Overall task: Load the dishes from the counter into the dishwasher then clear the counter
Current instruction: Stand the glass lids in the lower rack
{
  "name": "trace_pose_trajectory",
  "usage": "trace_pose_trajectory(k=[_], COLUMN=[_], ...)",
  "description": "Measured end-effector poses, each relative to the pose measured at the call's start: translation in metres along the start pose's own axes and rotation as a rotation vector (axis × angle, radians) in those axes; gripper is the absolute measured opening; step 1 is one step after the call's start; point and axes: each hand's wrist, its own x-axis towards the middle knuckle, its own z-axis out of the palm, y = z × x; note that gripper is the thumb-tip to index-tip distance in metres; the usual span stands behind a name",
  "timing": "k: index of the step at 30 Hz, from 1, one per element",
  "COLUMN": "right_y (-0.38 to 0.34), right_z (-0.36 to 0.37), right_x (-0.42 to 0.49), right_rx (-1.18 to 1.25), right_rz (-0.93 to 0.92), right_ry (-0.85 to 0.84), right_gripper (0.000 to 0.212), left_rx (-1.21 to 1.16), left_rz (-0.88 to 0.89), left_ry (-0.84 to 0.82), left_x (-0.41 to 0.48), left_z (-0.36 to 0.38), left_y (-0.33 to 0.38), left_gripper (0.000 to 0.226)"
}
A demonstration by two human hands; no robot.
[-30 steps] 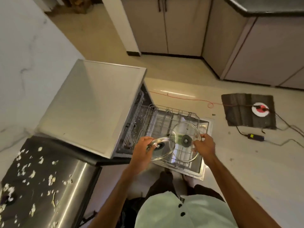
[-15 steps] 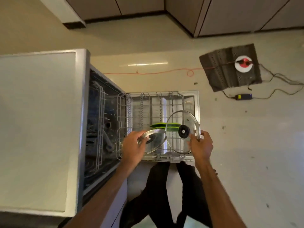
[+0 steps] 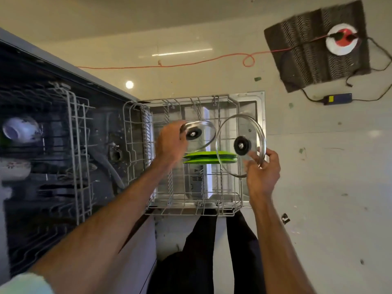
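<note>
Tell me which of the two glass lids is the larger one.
The larger lid is the one the right hand grips by its rim, on the right. The smaller lid, held by the left hand, is plainly narrower across.

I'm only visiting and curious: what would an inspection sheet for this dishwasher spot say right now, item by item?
Surface: grey wire lower rack, pulled out over the open dishwasher door.
Job's things: small glass lid and large glass lid, both black-knobbed, held above the rack; two green plates stand on edge in it.
Clutter: small scraps on the pale floor.
Hands: left hand grips the small lid's rim; right hand pinches the large lid's rim.
Cables: orange cord runs to a red-and-white reel on a dark mat; black cable meets a blue adapter.
Surroundings: white bowl inside the dishwasher tub.
</note>
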Motion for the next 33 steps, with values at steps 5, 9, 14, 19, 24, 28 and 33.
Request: trace_pose_trajectory(k=[5, 9, 14, 19, 24, 28, 33], right_y=[-0.008, -0.012, -0.009, -0.002, 0.003, 0.004, 0.004], right_z=[0.01, 0.009, 0.009, 0.006, -0.001, -0.006, -0.008], right_x=[0.019, 0.029, 0.035, 0.039, 0.041, 0.042, 0.043], right_rx=[-0.075, -0.096, -0.137, -0.116, -0.104, -0.124, -0.119], right_rz=[-0.006, 0.009, 0.005, 0.055, 0.064, 0.071, 0.068], right_ry=[0.068, 0.083, 0.091, 0.082, 0.078, 0.078, 0.084], right_gripper=[0.038, 0.042, 0.041, 0.045, 0.047, 0.047, 0.047], left_rx=[0.036, 0.041, 0.047, 0.081, 0.107, 0.11, 0.164], left_rz=[0.052, 0.129, 0.191, 0.213, 0.234, 0.264, 0.31], left_ry=[-0.093, -0.165, -0.21, -0.286, -0.308, -0.314, -0.316], left_x=[0.035, 0.047, 0.056, 0.063, 0.068, 0.071, 0.075], left_z=[0.034, 0.06, 0.081, 0.091, 0.101, 0.111, 0.12], left_y=[0.0, -0.003, -0.016, -0.027, -0.032, -0.028, -0.026], left_gripper=[0.023, 0.019, 0.025, 0.031, 0.029, 0.027, 0.029])
